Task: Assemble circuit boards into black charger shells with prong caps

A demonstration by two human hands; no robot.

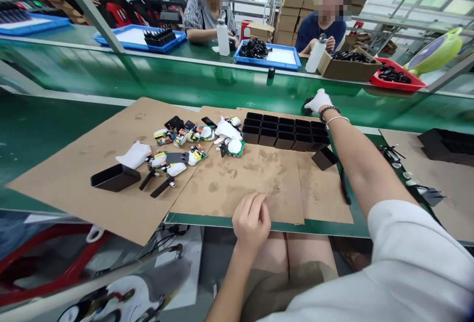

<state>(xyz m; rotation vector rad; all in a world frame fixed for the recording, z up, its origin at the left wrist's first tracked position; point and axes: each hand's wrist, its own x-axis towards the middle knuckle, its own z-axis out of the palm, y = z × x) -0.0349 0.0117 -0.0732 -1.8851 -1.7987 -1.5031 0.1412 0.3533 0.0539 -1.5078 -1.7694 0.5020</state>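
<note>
My right hand (320, 100), in a white glove, reaches across to the green belt. Its fingers close on a small black part (307, 106) whose shape is mostly hidden. Bare and curled into a loose fist, my left hand (252, 217) rests at the near edge of the cardboard (259, 179), with nothing visible in it. Rows of open black plastic housings (285, 137) stand beyond it, and one loose housing (324, 158) leans near my right forearm. To the left lie several circuit boards (188, 137) with white pads. Another black housing (115, 178) lies on its side at far left.
Behind the green belt (192, 75), two people sit by blue trays (296, 62) and a carton (348, 67) of black parts. A small black cylinder (271, 72) stands on the belt. More black housings (450, 145) lie at right. A red chair (33, 267) is below left.
</note>
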